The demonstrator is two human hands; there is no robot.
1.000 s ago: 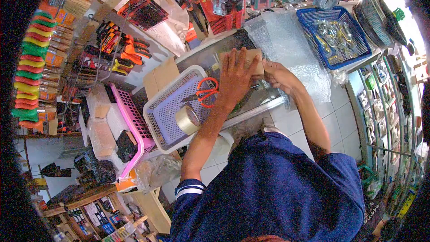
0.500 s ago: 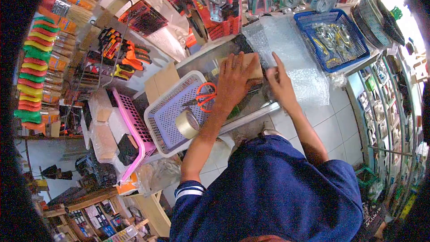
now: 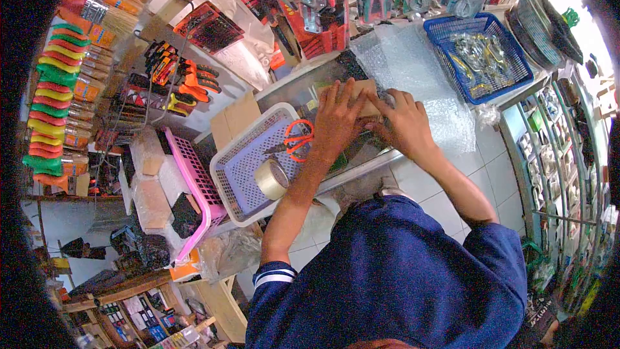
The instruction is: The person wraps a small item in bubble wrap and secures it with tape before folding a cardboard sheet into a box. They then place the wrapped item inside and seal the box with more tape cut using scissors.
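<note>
While you leaned over the counter (image 3: 303,84), your left hand (image 3: 337,119) lay flat, fingers spread, pressing the small cardboard box (image 3: 363,94) down. Your right hand (image 3: 403,123) was open too, fingers curled over the box's right edge, touching it. The box sat on the counter between the lavender basket (image 3: 245,168) and the bubble wrap (image 3: 420,71). Orange scissors (image 3: 296,139) and a tape roll (image 3: 270,179) lay in that basket. A blue basket (image 3: 481,55) of metal parts stood further right.

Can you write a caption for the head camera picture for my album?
Both hands, left hand and right hand, press on a cardboard box beside bubble wrap.
</note>
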